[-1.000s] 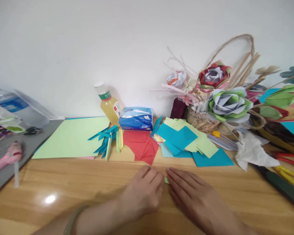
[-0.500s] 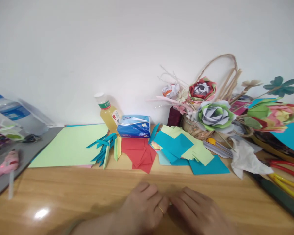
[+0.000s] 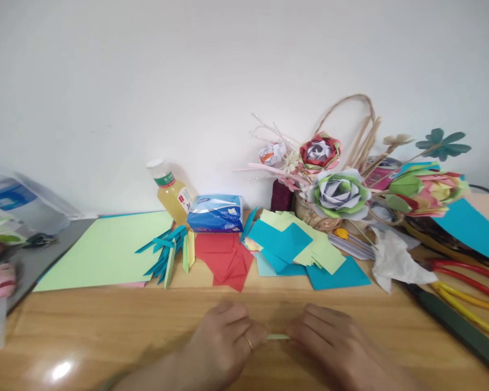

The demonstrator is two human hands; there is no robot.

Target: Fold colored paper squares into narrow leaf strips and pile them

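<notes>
Between my two hands a narrow light green piece of paper (image 3: 277,336) shows, low over the wooden table. My left hand (image 3: 228,342) is closed on its left end, a ring on one finger. On the other end, the fingers of my right hand (image 3: 330,342) are pressed together. Most of the paper is hidden by my fingers. Just beyond my hands lie red paper squares (image 3: 228,260), and blue paper squares (image 3: 338,274) overlap light green paper squares (image 3: 330,252). Folded blue paper strips (image 3: 163,252) are heaped to the left.
A juice bottle (image 3: 171,193) and a tissue pack (image 3: 215,213) stand by the wall. Large green sheets (image 3: 106,250) lie left, near a pink glue gun (image 3: 0,285). Right are a basket of paper flowers (image 3: 318,212), a crumpled tissue (image 3: 395,260) and red-handled (image 3: 468,274) and yellow-handled tools (image 3: 464,304).
My hands have moved apart, and the light green paper between them now shows more. The whole view has shifted slightly, with most things now further left.
</notes>
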